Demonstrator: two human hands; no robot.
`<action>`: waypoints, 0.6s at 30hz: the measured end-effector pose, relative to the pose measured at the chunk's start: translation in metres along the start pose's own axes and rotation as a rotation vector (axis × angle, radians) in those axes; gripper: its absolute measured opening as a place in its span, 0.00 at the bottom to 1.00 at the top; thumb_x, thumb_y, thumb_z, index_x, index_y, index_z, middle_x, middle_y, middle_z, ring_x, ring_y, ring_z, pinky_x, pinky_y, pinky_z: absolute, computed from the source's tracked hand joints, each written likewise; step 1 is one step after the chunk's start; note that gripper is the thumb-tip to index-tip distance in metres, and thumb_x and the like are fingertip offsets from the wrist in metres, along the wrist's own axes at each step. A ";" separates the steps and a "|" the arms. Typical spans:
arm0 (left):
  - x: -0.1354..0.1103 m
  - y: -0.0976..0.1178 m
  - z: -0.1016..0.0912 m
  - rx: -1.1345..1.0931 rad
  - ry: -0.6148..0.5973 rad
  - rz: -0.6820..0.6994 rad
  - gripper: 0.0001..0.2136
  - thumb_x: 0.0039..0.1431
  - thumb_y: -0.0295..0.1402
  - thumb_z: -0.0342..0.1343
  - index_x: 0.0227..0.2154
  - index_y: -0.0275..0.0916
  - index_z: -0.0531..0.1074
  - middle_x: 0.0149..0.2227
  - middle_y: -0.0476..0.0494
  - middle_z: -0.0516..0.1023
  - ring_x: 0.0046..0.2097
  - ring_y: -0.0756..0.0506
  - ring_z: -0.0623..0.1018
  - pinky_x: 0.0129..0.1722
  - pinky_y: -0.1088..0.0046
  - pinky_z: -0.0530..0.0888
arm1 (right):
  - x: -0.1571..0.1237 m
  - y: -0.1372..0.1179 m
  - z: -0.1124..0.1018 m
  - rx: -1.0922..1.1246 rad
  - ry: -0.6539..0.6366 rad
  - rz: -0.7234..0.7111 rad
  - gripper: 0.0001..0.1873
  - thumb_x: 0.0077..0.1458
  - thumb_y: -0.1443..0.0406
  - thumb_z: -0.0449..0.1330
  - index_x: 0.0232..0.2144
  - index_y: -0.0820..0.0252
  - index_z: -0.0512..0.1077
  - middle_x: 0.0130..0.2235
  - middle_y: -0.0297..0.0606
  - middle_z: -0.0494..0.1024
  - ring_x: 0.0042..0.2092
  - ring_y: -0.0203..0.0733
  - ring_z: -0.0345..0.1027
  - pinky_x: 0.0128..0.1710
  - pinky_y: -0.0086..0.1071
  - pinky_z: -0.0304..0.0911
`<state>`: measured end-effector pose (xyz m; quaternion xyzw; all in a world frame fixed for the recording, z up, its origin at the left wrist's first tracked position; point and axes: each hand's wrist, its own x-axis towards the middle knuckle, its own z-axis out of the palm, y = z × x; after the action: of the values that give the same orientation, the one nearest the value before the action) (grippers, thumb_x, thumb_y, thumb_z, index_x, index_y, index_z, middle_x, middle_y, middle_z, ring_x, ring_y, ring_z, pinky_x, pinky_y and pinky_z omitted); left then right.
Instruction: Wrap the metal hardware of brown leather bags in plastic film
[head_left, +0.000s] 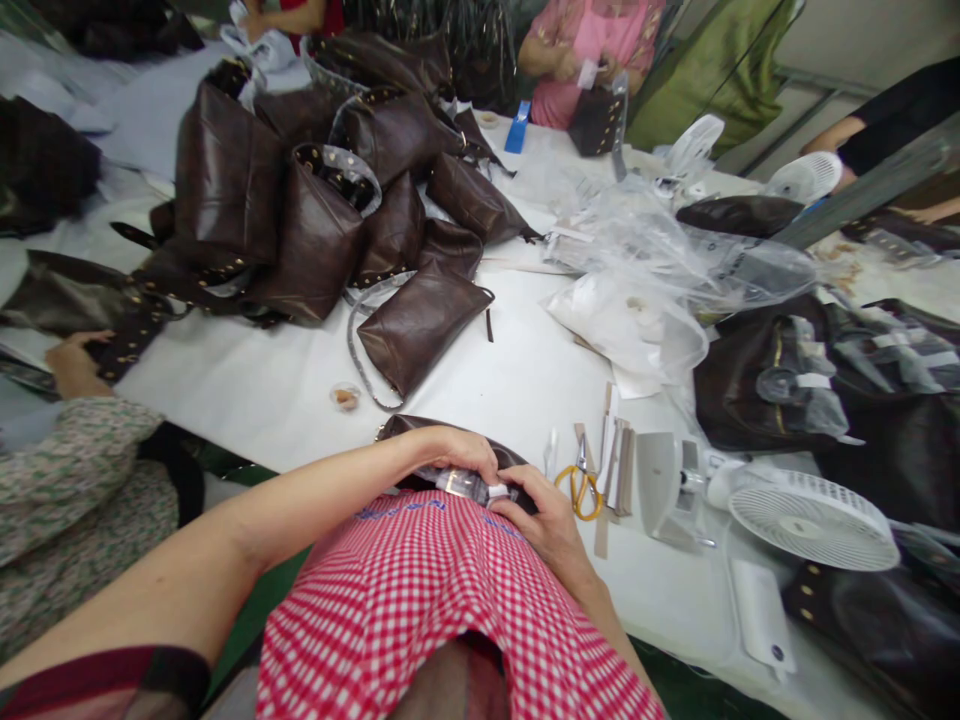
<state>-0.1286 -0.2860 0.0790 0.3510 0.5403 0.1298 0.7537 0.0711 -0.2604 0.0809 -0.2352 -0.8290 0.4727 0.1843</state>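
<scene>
My left hand [459, 450] and my right hand [541, 515] meet at the table's near edge, just above my red checked apron. Both are closed on a plastic-wrapped strap [466, 485] of a dark brown leather bag [420, 428] that lies partly under my hands. The left fingers curl over the top of the wrapped part; the right fingers pinch its end by a white tape piece. Most of the bag is hidden by my arms.
A pile of brown leather bags [300, 200] fills the far left of the white table [262, 390]. Yellow-handled scissors [579, 488], card strips, a white fan [814, 520] and clear plastic wrap [660, 260] lie right. Other people work at left and far side.
</scene>
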 end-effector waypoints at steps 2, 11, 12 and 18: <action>0.001 -0.001 0.001 0.003 0.019 0.001 0.07 0.36 0.33 0.61 0.20 0.35 0.71 0.19 0.52 0.67 0.22 0.51 0.62 0.20 0.75 0.57 | -0.001 0.002 0.001 0.015 0.014 0.009 0.08 0.55 0.64 0.63 0.39 0.55 0.73 0.38 0.37 0.76 0.40 0.41 0.71 0.41 0.35 0.69; -0.003 0.003 0.006 0.028 0.063 0.054 0.02 0.39 0.29 0.56 0.17 0.36 0.69 0.18 0.53 0.65 0.24 0.51 0.62 0.24 0.75 0.58 | 0.000 -0.006 0.001 -0.037 -0.012 0.006 0.05 0.59 0.66 0.58 0.33 0.55 0.75 0.38 0.39 0.77 0.41 0.42 0.72 0.41 0.35 0.68; -0.005 0.003 0.007 0.032 0.069 0.060 0.02 0.40 0.29 0.56 0.18 0.36 0.69 0.18 0.54 0.65 0.24 0.52 0.61 0.24 0.75 0.58 | 0.000 -0.009 0.001 -0.042 0.002 0.040 0.06 0.59 0.66 0.58 0.33 0.55 0.75 0.37 0.38 0.78 0.40 0.42 0.73 0.40 0.34 0.68; -0.023 0.007 -0.001 0.158 0.020 0.110 0.07 0.48 0.35 0.54 0.25 0.36 0.73 0.22 0.53 0.66 0.26 0.51 0.64 0.27 0.74 0.60 | -0.002 -0.012 0.006 -0.083 0.114 0.095 0.08 0.58 0.70 0.55 0.32 0.55 0.73 0.33 0.35 0.77 0.36 0.40 0.71 0.36 0.33 0.65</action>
<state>-0.1367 -0.2942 0.0999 0.4371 0.5363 0.1317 0.7100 0.0675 -0.2712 0.0889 -0.3085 -0.8240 0.4318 0.1987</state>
